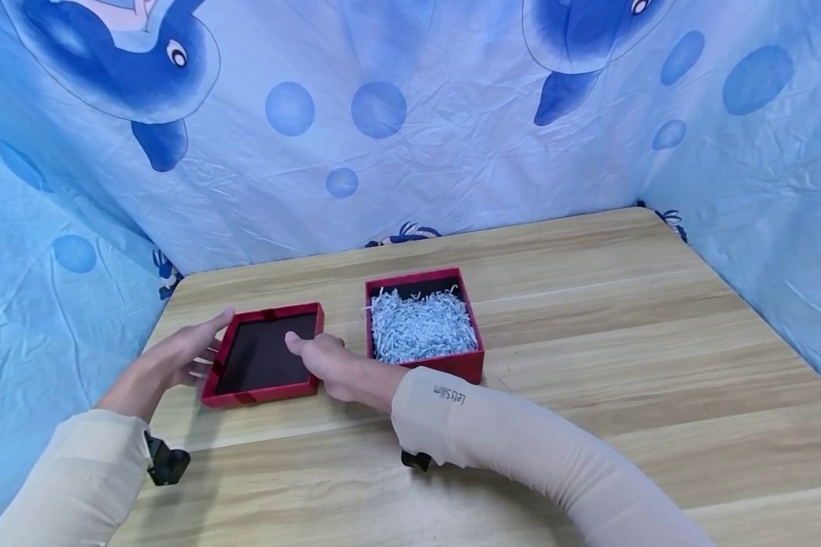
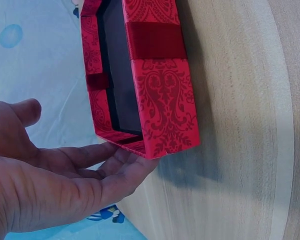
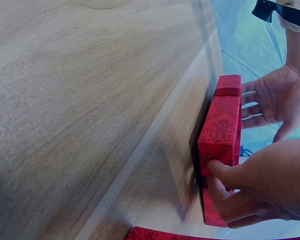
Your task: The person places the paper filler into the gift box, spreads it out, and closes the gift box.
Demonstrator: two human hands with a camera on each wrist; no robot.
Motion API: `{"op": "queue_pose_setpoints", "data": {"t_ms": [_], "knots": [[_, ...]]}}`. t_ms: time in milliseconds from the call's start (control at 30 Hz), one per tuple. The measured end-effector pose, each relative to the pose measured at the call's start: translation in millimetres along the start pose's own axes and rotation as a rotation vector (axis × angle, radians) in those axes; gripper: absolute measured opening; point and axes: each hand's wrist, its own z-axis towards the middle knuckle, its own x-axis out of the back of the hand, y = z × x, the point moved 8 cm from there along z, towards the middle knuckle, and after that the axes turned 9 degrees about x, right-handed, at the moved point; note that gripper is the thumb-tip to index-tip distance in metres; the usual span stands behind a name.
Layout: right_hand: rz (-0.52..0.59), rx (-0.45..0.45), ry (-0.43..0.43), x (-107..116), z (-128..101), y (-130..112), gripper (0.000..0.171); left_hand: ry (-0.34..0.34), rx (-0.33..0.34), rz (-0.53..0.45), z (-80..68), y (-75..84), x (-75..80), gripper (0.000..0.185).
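A red patterned box lid (image 1: 267, 353) with a dark inside lies with its hollow facing up on the left of the table. My left hand (image 1: 190, 353) is at its left side, thumb raised and fingers extended; in the left wrist view the fingertips touch the lid's lower corner. At the opposite side my right hand (image 1: 324, 365) pinches the lid's right wall, seen closer in the right wrist view. A dark red ribbon band (image 2: 157, 41) crosses the lid's wall. To the right stands the red box (image 1: 454, 367), holding pale blue shredded paper (image 1: 420, 327).
The wooden table (image 1: 588, 319) reaches right and toward me. Blue curtains with whale prints (image 1: 397, 175) hang close behind and along both sides. A black wrist device (image 1: 166, 460) sits on my left sleeve.
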Motion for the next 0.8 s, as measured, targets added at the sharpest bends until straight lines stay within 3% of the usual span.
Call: {"op": "queue_pose_setpoints", "data": {"t_ms": [533, 800], "knots": [[0.044, 0.027, -0.007, -2.1, -3.6, -6.1, 0.072, -0.005, -0.012, -0.017, -1.5, 2.0, -0.9, 0.111], [0.074, 0.053, -0.001, -1.0, -8.1, -18.8, 0.074, 0.025, -0.06, -0.049, -12.6, 9.0, 0.2, 0.115]]}}
